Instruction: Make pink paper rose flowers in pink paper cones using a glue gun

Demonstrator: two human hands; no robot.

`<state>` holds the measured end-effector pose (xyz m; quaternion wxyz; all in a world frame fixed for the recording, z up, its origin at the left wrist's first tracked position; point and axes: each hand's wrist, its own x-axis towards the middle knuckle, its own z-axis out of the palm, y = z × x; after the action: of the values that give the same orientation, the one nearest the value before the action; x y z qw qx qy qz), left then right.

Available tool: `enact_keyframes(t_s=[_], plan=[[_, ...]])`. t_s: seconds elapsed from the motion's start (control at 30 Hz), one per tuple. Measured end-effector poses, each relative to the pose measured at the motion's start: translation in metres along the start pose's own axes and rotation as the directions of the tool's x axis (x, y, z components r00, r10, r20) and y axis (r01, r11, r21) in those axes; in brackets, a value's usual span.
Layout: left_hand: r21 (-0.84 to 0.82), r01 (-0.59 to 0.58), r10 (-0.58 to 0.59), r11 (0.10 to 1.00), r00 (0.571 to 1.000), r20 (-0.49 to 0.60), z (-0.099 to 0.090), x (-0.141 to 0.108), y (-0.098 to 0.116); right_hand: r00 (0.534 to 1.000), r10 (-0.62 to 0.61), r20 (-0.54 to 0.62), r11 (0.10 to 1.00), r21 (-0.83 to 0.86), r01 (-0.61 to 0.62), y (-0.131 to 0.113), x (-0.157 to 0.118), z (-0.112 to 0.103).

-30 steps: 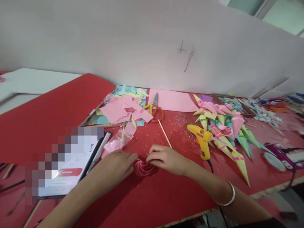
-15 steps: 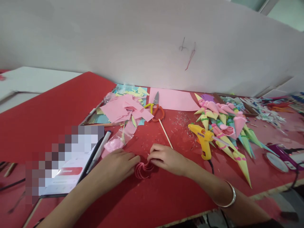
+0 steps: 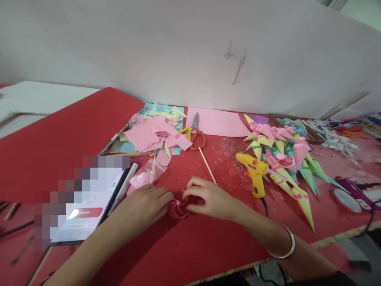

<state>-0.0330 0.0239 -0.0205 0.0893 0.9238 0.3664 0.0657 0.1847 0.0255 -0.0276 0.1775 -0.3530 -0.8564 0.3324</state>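
While a broad red tabletop (image 3: 226,242) is stretching beneath everything, a heap of pastel paper cones in pink, yellow and green (image 3: 300,153) is lying at two o'clock from the gap between the hands. A dark-edged tablet with a lit screen (image 3: 86,212) is resting at nine, and loose cut pieces of pink paper (image 3: 151,135) are lying at eleven. The bare right hand (image 3: 208,200) is occupying three o'clock, its thumb and forefinger standing apart; the bare left hand (image 3: 151,202) is lying close in at nine. A yellow plastic glue gun (image 3: 253,171) is pointing away at two, scissors with orange and yellow handles (image 3: 195,128) are lying at twelve, and a slim pale wooden stick (image 3: 207,165) is slanting at one. Smallest, a pinwheel-like pink swirl of thin curved strips (image 3: 179,209) is sitting at the centre; left fingertips are touching its edge, though whether they are pinching it I cannot tell.
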Motion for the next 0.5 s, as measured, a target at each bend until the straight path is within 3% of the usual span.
enact_keyframes(t_s=[0.07,0.13,0.3,0.4,0.5], plan=[[0.069,-0.045,0.044,0.997,0.999,0.008,-0.0014,0.0003,0.0001,0.999,-0.009,-0.041,1.0,0.026,0.01,0.0007,0.0004,0.0012],[0.083,-0.05,0.055,0.995,0.997,-0.059,-0.0027,0.0002,0.0,0.997,-0.025,-0.078,0.999,0.03,0.027,0.0016,0.0011,0.0027],[-0.088,-0.08,0.057,0.993,0.97,-0.235,-0.002,-0.0016,-0.0029,0.993,-0.052,-0.103,0.998,0.029,0.055,0.0022,0.0015,0.0042],[-0.174,-0.132,0.079,0.976,0.955,-0.285,-0.0007,-0.0017,-0.0036,0.994,-0.037,-0.108,0.999,0.034,0.041,0.002,0.0006,0.0041],[-0.202,-0.111,0.047,0.973,0.953,-0.3,-0.0018,-0.0011,-0.0016,0.994,-0.006,-0.107,0.999,0.044,0.011,0.0017,-0.0004,0.0043]])
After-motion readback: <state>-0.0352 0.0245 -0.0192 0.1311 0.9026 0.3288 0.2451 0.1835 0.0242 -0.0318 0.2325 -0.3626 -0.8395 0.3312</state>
